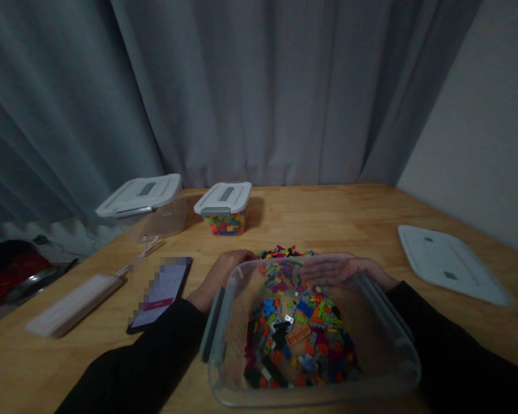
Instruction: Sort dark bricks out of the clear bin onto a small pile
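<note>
A clear plastic tub (pixel 388 345) stands at the table's near side, holding many small colourful building bricks (pixel 302 333). Beyond its far wall, more loose bricks (pixel 285 252) lie in a heap on the table, partly seen through the plastic. My left hand (pixel 227 273) reaches around the tub's left side to the heap, its fingers stretched out and the tips partly hidden. On the other side, my right hand (pixel 345 270) lies behind the far wall with fingers extended against the right of the heap. Both forearms are in black sleeves.
A white lid (pixel 451 264) lies flat at the right. At the back are a lidded box of bricks (pixel 224 221) and a larger lidded clear box (pixel 155 215). A phone (pixel 164 293) and a white power strip (pixel 75 305) with a cable rest at left.
</note>
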A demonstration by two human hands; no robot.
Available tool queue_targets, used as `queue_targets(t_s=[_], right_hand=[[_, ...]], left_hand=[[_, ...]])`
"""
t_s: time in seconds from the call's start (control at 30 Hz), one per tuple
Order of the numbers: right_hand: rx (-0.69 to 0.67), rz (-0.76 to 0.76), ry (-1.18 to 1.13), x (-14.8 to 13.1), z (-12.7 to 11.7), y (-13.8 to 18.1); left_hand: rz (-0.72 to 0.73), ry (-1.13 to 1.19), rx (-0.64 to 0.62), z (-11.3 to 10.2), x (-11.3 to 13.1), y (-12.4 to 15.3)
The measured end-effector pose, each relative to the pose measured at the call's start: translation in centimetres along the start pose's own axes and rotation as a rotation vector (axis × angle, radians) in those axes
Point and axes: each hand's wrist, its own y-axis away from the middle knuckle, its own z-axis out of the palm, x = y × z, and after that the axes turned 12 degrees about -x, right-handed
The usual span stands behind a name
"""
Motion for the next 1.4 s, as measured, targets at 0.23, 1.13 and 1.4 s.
queue_targets(t_s=[0.23,1.13,1.4], right_hand=[[0.022,-0.017,-0.018,0.2,-0.2,0.2],[0.001,-0.027,0.034,-1.0,1.6,-0.3],[-0.026,-0.013,0.033,-1.0,1.4,-0.2]], left_hand=[[-0.009,0.081,0.016,-0.1,0.4,0.1],[0.044,0.982,-0.132,-4.4,7.4,2.1],[0.032,0.934,-0.132,-4.4,7.4,2.1]])
